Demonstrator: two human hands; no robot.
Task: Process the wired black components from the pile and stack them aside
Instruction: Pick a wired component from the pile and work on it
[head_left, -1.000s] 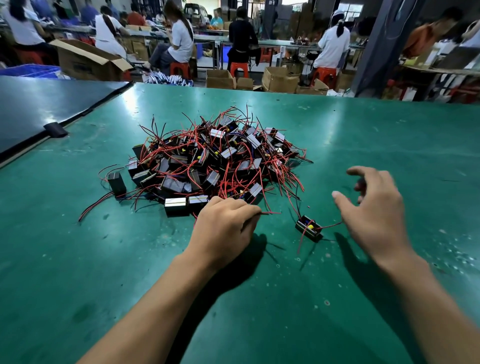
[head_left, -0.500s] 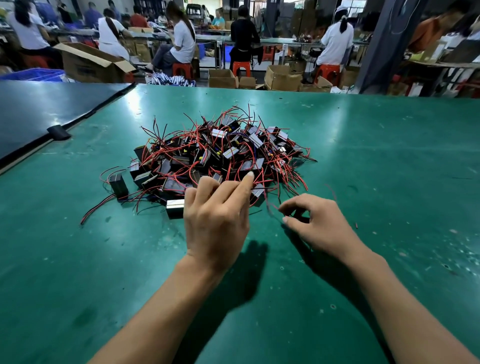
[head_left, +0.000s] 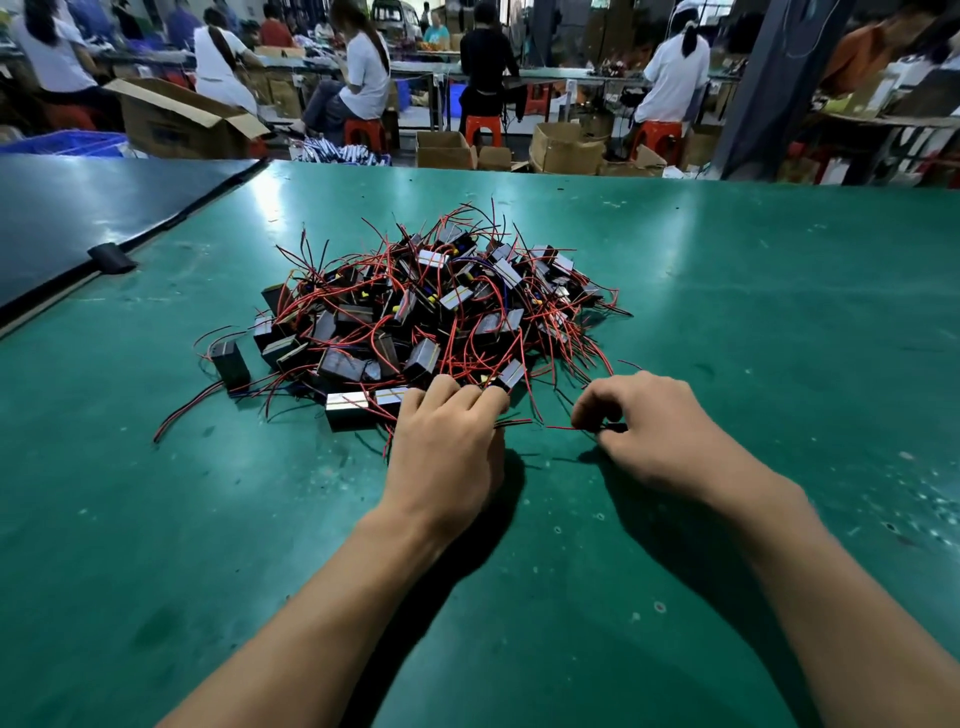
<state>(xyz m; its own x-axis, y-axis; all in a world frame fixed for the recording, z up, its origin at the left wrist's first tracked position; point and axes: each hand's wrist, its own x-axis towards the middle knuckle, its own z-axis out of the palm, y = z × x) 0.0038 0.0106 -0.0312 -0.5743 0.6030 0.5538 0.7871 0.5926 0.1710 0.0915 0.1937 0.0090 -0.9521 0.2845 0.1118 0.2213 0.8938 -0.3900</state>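
Since the earlier frame, the left hand (head_left: 447, 457) has curled its extended fingers down; what they hold is hidden. Beside it, the right hand (head_left: 644, 431) pinches a red wire (head_left: 560, 427). The pile (head_left: 415, 312) lies just beyond on the green table (head_left: 779, 322), touching the left fingertips.

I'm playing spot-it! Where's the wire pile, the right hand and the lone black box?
wire pile (head_left: 431, 312), head view, tangled middle
right hand (head_left: 654, 431), head view, its back
lone black box (head_left: 231, 364), head view, front face
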